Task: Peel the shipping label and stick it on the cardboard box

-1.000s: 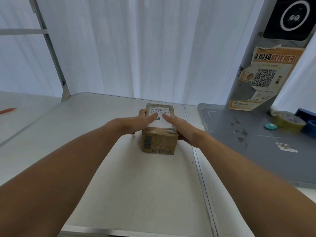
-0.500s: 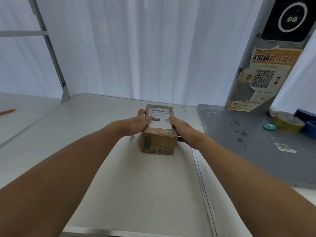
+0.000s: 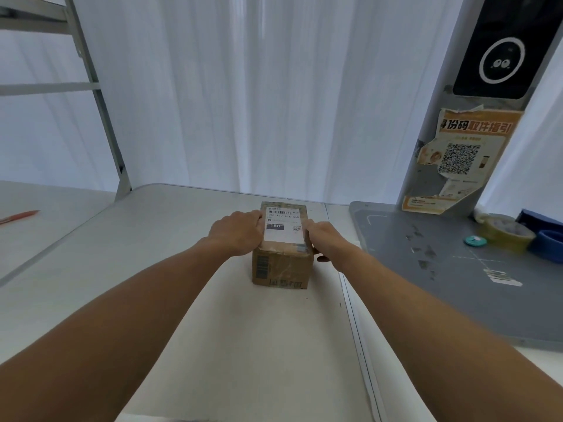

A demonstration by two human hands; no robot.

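A small brown cardboard box (image 3: 281, 269) stands on the white table (image 3: 152, 245), a barcode on its near face. The white shipping label (image 3: 283, 225) lies flat across the box's top, with a barcode, printed numbers and a small QR code showing. My left hand (image 3: 236, 231) wraps the box's left top edge, fingers beside the label. On the other flank, my right hand (image 3: 324, 239) clasps the box's right side, thumb low near the table. Both hands hold the box between them.
A grey mat (image 3: 457, 269) covers the table's right part, with a teal disc (image 3: 474, 240), a yellowish tape roll (image 3: 507, 233) and a blue roll (image 3: 548, 245). A grey post (image 3: 426, 175) bears a QR poster. A red pen (image 3: 18, 216) lies far left. White curtains hang behind.
Both hands slid outward off the label, from its middle to the box's left and right sides. The label now shows fully, flat on the box top.
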